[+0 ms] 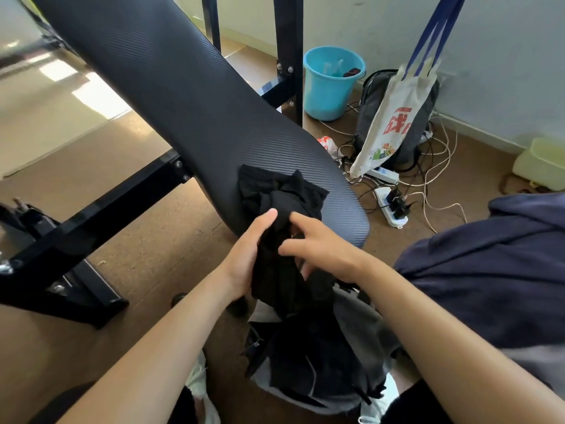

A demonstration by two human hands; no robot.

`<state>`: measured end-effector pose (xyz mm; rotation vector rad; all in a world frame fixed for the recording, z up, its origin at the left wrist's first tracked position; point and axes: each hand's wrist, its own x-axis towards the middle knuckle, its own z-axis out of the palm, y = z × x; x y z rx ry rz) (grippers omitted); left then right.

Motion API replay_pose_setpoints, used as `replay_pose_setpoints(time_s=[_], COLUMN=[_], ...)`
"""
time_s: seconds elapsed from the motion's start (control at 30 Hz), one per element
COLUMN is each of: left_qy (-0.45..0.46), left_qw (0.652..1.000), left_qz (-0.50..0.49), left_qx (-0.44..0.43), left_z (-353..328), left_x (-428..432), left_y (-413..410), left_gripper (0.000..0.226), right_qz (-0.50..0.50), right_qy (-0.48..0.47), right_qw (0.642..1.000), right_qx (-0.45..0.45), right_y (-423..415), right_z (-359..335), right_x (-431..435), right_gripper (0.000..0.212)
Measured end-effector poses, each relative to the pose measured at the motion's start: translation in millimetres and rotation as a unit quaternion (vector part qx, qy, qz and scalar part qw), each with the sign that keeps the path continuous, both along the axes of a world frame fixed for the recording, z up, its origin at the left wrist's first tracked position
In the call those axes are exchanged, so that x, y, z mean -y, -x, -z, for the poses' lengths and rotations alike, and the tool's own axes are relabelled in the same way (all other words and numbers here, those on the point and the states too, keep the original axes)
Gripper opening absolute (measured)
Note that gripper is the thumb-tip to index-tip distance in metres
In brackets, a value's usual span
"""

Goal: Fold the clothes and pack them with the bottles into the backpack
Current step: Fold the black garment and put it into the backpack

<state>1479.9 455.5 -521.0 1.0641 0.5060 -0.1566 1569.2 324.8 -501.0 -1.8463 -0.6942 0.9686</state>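
Padded bench (183,96) slants across left, black clothes (260,188) heaped on its near end. Your left hand (244,258) wraps black garment (275,283), thumb on top. Garment hangs between your hands, lower end meeting dark backpack (308,365) below. Your right hand (321,255) grips same cloth, fingers curled onto it. Blue bucket (330,87) and tote bag (388,130) beyond, right.

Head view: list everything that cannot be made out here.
All head view.
- Inside of backpack: covered by the black garment.
- No bottles visible; perhaps inside the backpack or outside the frame.
- Kind of garment: too bunched to tell.
- Contents of blue bucket: small and blurred.
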Motion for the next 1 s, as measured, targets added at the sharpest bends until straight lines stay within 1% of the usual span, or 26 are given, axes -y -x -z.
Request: replay_pose_setpoints(time_s=[0.03,0.07,0.1,0.13,0.2,0.27,0.3,0.37,0.4,0.47,0.53,0.6,0.63,0.7,0.73,0.77,0.83,0.87,0.9,0.93,0.97,1.0], left_qy=[-0.017,-0.053,-0.09,-0.125,-0.18,-0.209,-0.207,-0.189,-0.181,-0.152,-0.087,-0.005,0.032,0.087,0.099,0.121,0.143,0.15,0.168,0.168,0.164,0.167], left_qw=[1.0,0.998,0.996,0.992,0.982,0.975,0.976,0.98,0.981,0.985,0.993,0.998,0.998,0.994,0.992,0.99,0.988,0.987,0.984,0.984,0.984,0.983], left_qz=[0.009,0.016,0.02,0.029,0.064,0.074,0.069,0.064,0.067,0.084,0.086,0.063,0.046,0.023,0.012,0.0,-0.024,-0.032,-0.043,-0.057,-0.073,-0.078], left_qx=[0.009,0.012,0.01,0.003,-0.011,-0.016,-0.018,-0.016,-0.014,-0.007,0.0,-0.003,-0.018,-0.062,-0.075,-0.074,-0.058,-0.047,-0.029,-0.017,-0.016,-0.01], left_z=[0,1,3,5,11,15,15,12,10,4,-2,-9,-9,-12,-13,-14,-15,-18,-20,-20,-23,-29], left_x=[-1,-3,-3,-3,-3,-2,-2,-1,-2,-3,-5,-7,-9,-12,-14,-17,-20,-19,-16,-15,-11,-7], left_y=[1,0,0,-1,-1,-2,-2,-3,-3,-1,1,6,9,15,18,20,24,27,28,30,31,33], left_gripper=[0.042,0.034,0.028,0.03,0.043,0.05,0.052,0.054,0.054,0.049,0.04,0.037,0.037,0.038,0.034,0.03,0.025,0.02,0.02,0.034,0.045,0.046], right_qz=[0.018,0.025,0.027,0.022,-0.003,-0.005,0.007,0.043,0.057,0.071,0.065,0.065,0.087,0.181,0.228,0.271,0.342,0.37,0.382,0.372,0.333,0.281], right_qy=[-0.039,-0.068,-0.079,-0.078,-0.055,-0.036,-0.039,-0.049,-0.054,-0.076,-0.097,-0.081,-0.067,-0.025,-0.005,0.011,0.02,0.022,0.034,0.055,0.078,0.081], right_qw=[0.996,0.99,0.984,0.981,0.986,0.995,0.998,0.998,0.995,0.985,0.975,0.973,0.975,0.966,0.957,0.949,0.937,0.929,0.919,0.907,0.898,0.893], right_qx=[-0.072,-0.124,-0.156,-0.174,-0.155,-0.092,-0.054,0.022,0.063,0.134,0.189,0.205,0.195,0.183,0.177,0.158,0.071,-0.001,-0.093,-0.191,-0.278,-0.342], right_y=[-2,-3,-4,-5,-10,-16,-20,-25,-28,-30,-33,-40,-43,-50,-50,-47,-34,-21,-6,11,27,42], right_z=[3,5,7,11,15,16,17,20,22,22,16,11,11,19,23,26,29,31,33,37,42,46], right_x=[3,6,8,10,11,10,9,7,9,14,18,18,19,26,32,39,52,57,60,63,65,65], right_gripper=[0.025,0.021,0.02,0.02,0.028,0.037,0.035,0.027,0.028,0.032,0.041,0.049,0.048,0.043,0.038,0.031,0.019,0.013,0.008,0.014,0.032,0.051])
